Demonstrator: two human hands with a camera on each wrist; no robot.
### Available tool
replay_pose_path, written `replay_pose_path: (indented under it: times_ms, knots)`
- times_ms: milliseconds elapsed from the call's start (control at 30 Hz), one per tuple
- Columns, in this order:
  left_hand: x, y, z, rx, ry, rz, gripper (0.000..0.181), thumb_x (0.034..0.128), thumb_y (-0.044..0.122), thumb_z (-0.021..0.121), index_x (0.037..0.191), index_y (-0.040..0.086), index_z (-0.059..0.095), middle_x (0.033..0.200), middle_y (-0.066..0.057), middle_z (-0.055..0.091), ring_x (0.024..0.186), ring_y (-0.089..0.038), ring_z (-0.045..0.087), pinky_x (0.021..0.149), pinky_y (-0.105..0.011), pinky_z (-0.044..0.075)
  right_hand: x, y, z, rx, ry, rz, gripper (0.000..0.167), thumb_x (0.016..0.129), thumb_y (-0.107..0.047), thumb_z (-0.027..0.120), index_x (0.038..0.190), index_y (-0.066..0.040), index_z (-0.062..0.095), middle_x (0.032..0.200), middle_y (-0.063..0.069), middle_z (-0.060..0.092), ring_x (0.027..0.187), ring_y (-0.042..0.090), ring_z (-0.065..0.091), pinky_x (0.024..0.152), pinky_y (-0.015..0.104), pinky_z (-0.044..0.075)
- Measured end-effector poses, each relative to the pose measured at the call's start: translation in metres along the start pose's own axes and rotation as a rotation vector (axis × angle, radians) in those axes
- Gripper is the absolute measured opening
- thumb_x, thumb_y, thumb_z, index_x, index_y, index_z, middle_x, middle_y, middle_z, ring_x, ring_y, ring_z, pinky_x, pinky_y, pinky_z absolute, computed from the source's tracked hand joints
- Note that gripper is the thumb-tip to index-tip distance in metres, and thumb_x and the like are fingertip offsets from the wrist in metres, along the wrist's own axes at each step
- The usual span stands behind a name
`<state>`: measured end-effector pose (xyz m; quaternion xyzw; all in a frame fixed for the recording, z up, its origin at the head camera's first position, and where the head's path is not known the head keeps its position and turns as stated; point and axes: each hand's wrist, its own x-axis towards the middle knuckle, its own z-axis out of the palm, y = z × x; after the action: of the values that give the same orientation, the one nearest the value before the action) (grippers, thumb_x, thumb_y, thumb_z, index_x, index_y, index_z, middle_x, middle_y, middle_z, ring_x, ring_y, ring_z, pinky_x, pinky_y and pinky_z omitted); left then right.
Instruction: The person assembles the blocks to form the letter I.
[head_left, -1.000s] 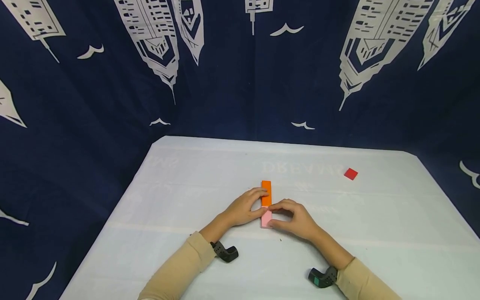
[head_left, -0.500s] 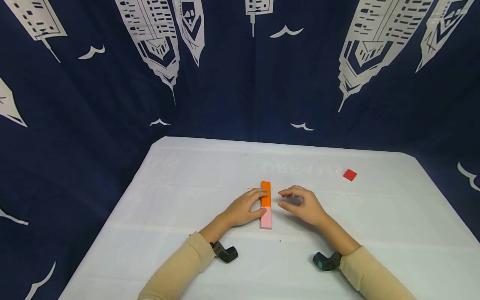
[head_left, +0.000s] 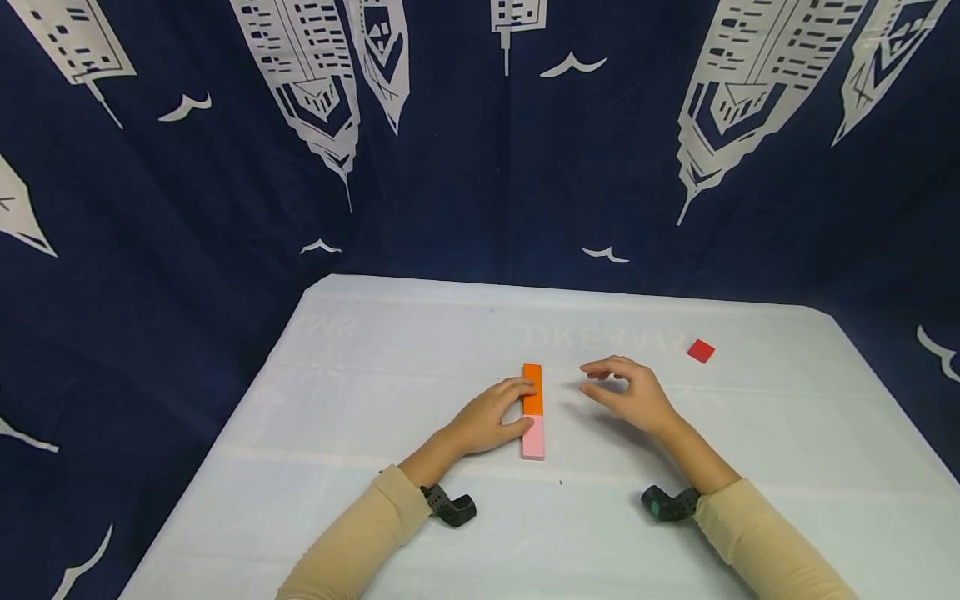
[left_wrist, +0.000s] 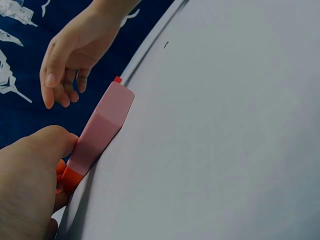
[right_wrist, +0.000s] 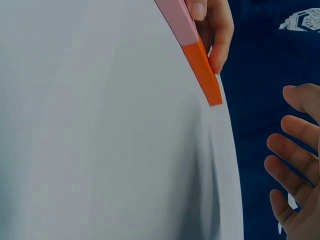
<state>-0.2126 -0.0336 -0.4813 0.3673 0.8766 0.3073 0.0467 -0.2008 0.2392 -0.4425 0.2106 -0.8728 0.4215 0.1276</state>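
Note:
An orange rectangular block (head_left: pixel 532 377) and a pink rectangular block (head_left: pixel 533 442) lie end to end in one straight line on the white table. My left hand (head_left: pixel 483 421) rests at their left side, fingertips on the orange block and thumb on the pink one. The left wrist view shows the thumb (left_wrist: pixel 62 137) against the pink block's edge. Off to the right, my right hand (head_left: pixel 633 396) hovers over the table, its fingers apart and relaxed with nothing in them. In the right wrist view, the right hand's fingers (right_wrist: pixel 292 155) are spread.
A small red square piece (head_left: pixel 701 351) lies toward the far right of the white table (head_left: pixel 420 333). Behind the table hangs a dark blue cloth (head_left: pixel 450 200) with white buildings and birds. A tiny dark speck (head_left: pixel 560 482) sits below the blocks.
My right hand has let go of the pink block and moved away to the right and farther up the table. My left hand and both blocks stay in place.

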Motion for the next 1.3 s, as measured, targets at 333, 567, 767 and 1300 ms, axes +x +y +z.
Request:
replay_pose_path:
  times_ms: [333,567,767,1300]
  knots:
    - [0.000,-0.001,0.000,0.001,-0.007,0.005,0.052,0.0971,0.031,0.058,0.143,0.012,0.046,0.152,-0.005,0.038,0.140,-0.020,0.033,0.115,-0.036,0.027,0.005,0.011,-0.023,-0.066,0.028,0.074,0.029,0.084,-0.015,0.077,0.108,-0.001,0.072,0.096,0.013,0.070,0.088,0.019,0.057,0.084,0.046,0.043]
    - [0.000,-0.001,0.000,0.000,-0.002,0.003,0.051,0.0974,0.031,0.058,0.143,0.012,0.046,0.152,-0.005,0.038,0.140,-0.020,0.034,0.115,-0.036,0.027,0.007,0.019,-0.036,-0.088,0.036,0.106,0.030,0.085,-0.018,0.076,0.109,0.000,0.071,0.099,0.014,0.071,0.088,0.022,0.058,0.084,0.044,0.042]
    - [0.000,-0.002,0.001,0.009,0.003,0.004,0.051,0.0972,0.031,0.058,0.143,0.012,0.046,0.152,-0.005,0.038,0.141,-0.020,0.033,0.115,-0.036,0.027,0.009,0.025,-0.047,-0.134,0.049,0.148,0.032,0.088,-0.022,0.073,0.112,0.000,0.070,0.100,0.015,0.070,0.091,0.026,0.059,0.084,0.045,0.042]
    - [0.000,-0.002,0.001,0.016,0.003,0.015,0.051,0.0974,0.031,0.058,0.143,0.012,0.046,0.151,-0.005,0.039,0.140,-0.020,0.034,0.115,-0.035,0.027,0.004,0.049,-0.074,-0.229,0.085,0.223,0.035,0.092,-0.026,0.067,0.113,0.002,0.069,0.097,0.018,0.068,0.093,0.032,0.058,0.081,0.045,0.043]
